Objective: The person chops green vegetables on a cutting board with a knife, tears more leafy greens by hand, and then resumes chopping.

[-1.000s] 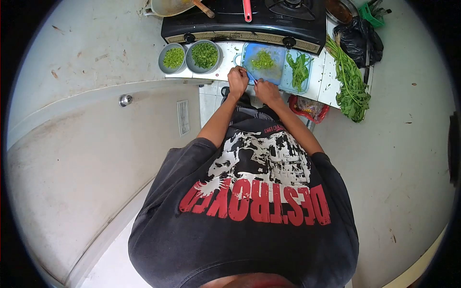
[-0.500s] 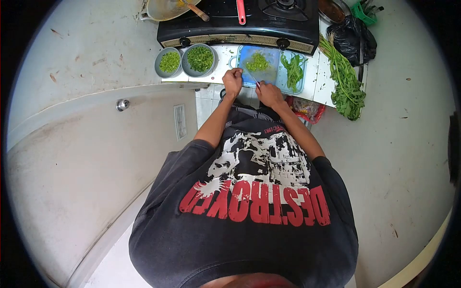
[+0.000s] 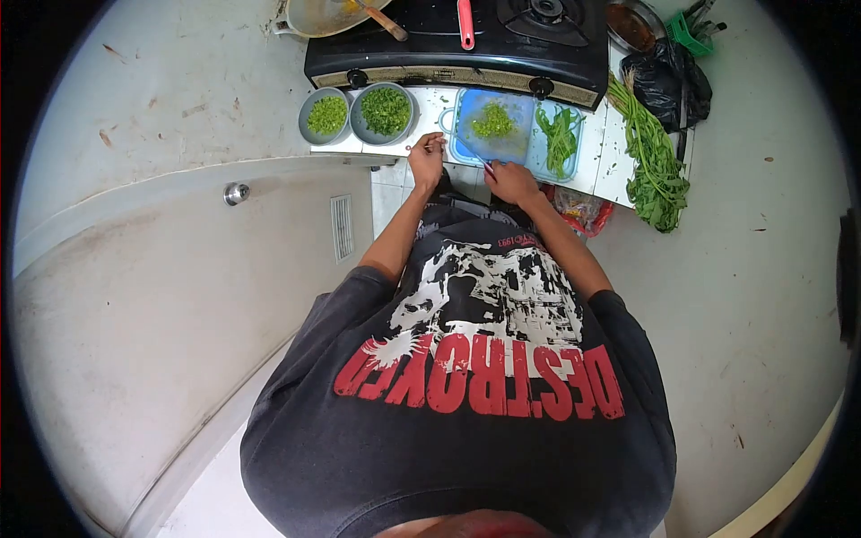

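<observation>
Right hand (image 3: 513, 182) closed on the handle of a knife (image 3: 477, 152) at the near edge of the blue cutting board (image 3: 518, 148), whose chopped greens (image 3: 493, 121), judged light, soft and loose, suit scooping from beneath; left hand (image 3: 426, 159) curled at the board's left edge, grip indiscernible.

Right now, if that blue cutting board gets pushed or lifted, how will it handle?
The blue cutting board looks like thin plastic, so it is probably light and a little flexible. It sits on a smooth white tiled counter, so a push would likely slide it rather than tip it. The loose chopped greens piled on it would probably spill if it tilts.
</observation>
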### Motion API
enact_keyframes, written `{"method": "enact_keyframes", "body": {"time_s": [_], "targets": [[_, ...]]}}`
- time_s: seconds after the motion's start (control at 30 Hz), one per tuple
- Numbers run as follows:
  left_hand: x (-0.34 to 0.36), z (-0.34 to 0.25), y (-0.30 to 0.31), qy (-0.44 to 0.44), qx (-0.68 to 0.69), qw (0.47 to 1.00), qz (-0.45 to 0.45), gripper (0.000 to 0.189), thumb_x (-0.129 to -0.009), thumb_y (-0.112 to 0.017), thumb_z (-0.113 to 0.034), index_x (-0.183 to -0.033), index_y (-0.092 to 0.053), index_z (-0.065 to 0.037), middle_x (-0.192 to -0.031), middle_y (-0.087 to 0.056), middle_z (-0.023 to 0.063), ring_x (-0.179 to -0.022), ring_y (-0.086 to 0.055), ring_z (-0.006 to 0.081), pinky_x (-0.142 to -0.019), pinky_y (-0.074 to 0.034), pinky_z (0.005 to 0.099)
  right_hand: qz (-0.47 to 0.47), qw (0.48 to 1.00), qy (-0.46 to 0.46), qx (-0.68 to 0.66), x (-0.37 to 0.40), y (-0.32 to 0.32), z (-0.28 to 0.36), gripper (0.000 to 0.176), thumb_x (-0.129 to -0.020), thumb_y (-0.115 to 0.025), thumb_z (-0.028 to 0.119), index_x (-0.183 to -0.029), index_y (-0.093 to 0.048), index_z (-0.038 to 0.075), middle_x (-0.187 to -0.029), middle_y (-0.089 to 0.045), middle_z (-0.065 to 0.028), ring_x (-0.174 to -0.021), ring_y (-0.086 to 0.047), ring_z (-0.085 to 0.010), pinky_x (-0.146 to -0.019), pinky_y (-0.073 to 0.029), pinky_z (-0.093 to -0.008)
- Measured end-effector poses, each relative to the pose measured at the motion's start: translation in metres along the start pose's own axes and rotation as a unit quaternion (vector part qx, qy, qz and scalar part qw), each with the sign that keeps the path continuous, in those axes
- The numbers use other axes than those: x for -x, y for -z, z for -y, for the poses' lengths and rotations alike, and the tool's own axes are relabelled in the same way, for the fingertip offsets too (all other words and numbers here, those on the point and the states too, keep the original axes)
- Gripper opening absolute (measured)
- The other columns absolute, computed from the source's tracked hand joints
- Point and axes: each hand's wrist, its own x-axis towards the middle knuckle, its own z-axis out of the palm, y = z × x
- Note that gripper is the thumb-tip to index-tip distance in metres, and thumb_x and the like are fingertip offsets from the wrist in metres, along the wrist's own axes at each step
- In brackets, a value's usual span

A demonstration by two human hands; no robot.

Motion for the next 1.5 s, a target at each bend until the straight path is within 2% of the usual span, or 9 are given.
{"method": "enact_keyframes", "body": {"time_s": [0.33,0.47,0.5,0.63,0.87,1.1,1.2,1.43,1.5], "targets": [[-0.020,-0.060,0.005,-0.150,-0.060,0.974,0.159,0.022,-0.096,-0.059,-0.008,-0.115,-0.070,-0.005,-0.082,-0.072,0.0098,-0.070,-0.065,0.0136,-0.068,-0.052,0.0291,-0.061,0.993,-0.100,-0.030,-0.003,0.045,0.005,0.041,-0.093,-0.057,0.046,-0.101,-0.069,0.007,-0.089,-0.070,-0.0247,-0.084,-0.070,-0.0424,-0.077,-0.055,-0.0519],[-0.030,-0.091,0.007,-0.274,-0.133,0.880,0.364,0.038,-0.094,-0.060,-0.008,-0.131,-0.063,-0.013,-0.102,-0.071,0.0155,-0.084,-0.070,0.0244,-0.076,-0.054,0.0355,-0.134,0.983,-0.122,-0.022,0.013,0.055,0.015,0.045,-0.091,-0.060,0.052,-0.092,-0.072,0.009,-0.078,-0.069,-0.0225,-0.076,-0.069,-0.0424,-0.070,-0.054,-0.0524],[-0.031,-0.096,0.007,-0.298,-0.155,0.850,0.406,0.044,-0.093,-0.059,-0.007,-0.136,-0.058,-0.014,-0.115,-0.068,0.0195,-0.093,-0.069,0.0343,-0.084,-0.054,0.0415,-0.134,0.983,-0.127,-0.016,0.014,0.055,0.017,0.044,-0.091,-0.060,0.051,-0.092,-0.072,0.009,-0.077,-0.070,-0.0218,-0.076,-0.069,-0.0418,-0.070,-0.054,-0.0522],[-0.057,-0.100,0.004,-0.357,-0.261,0.753,0.487,0.048,-0.092,-0.057,-0.008,-0.140,-0.054,-0.017,-0.120,-0.067,0.0196,-0.103,-0.065,0.0409,-0.092,-0.053,0.0482,-0.153,0.978,-0.143,0.006,0.018,0.058,0.023,0.039,-0.090,-0.063,0.048,-0.093,-0.072,0.010,-0.078,-0.071,-0.0198,-0.075,-0.070,-0.0399,-0.069,-0.055,-0.0509],[-0.104,-0.090,0.001,-0.362,-0.295,0.708,0.530,0.057,-0.089,-0.058,-0.007,-0.144,-0.049,-0.020,-0.125,-0.064,0.0203,-0.103,-0.066,0.0394,-0.093,-0.052,0.0478,-0.193,0.959,-0.206,-0.021,0.040,0.057,0.053,0.034,-0.088,-0.067,0.043,-0.093,-0.072,0.010,-0.078,-0.071,-0.0179,-0.074,-0.070,-0.0382,-0.068,-0.054,-0.0501],[-0.121,-0.087,-0.001,-0.322,-0.276,0.749,0.510,0.052,-0.092,-0.061,-0.012,-0.142,-0.049,-0.018,-0.093,-0.071,0.0199,-0.089,-0.069,0.0383,-0.078,-0.054,0.0484,-0.241,0.932,-0.267,-0.043,0.059,0.026,0.067,0.039,-0.089,-0.066,0.049,-0.089,-0.072,0.010,-0.073,-0.069,-0.0182,-0.072,-0.068,-0.0379,-0.067,-0.053,-0.0501],[-0.113,-0.097,0.000,-0.283,-0.257,0.775,0.502,0.054,-0.092,-0.060,-0.010,-0.143,-0.049,-0.020,-0.093,-0.070,0.0190,-0.087,-0.069,0.0378,-0.075,-0.054,0.0467,-0.247,0.922,-0.296,-0.048,0.065,0.021,0.077,0.042,-0.090,-0.065,0.050,-0.087,-0.072,0.009,-0.072,-0.068,-0.0187,-0.071,-0.068,-0.0377,-0.066,-0.053,-0.0497],[-0.079,-0.097,0.020,-0.385,-0.171,0.675,0.606,0.058,-0.090,-0.058,-0.006,-0.145,-0.050,-0.023,-0.107,-0.068,0.0200,-0.084,-0.067,0.0396,-0.074,-0.054,0.0467,-0.267,0.910,-0.314,-0.054,0.048,0.005,0.097,0.040,-0.091,-0.064,0.048,-0.085,-0.069,0.009,-0.070,-0.067,-0.0169,-0.069,-0.068,-0.0369,-0.064,-0.052,-0.0476],[-0.080,-0.091,0.022,-0.373,-0.185,0.687,0.596,0.058,-0.090,-0.058,-0.007,-0.144,-0.051,-0.023,-0.104,-0.069,0.0195,-0.084,-0.067,0.0393,-0.074,-0.054,0.0467,-0.270,0.909,-0.313,-0.059,0.045,0.007,0.104,0.036,-0.090,-0.065,0.044,-0.086,-0.068,0.009,-0.072,-0.068,-0.0165,-0.070,-0.068,-0.0363,-0.064,-0.053,-0.0473]]}}
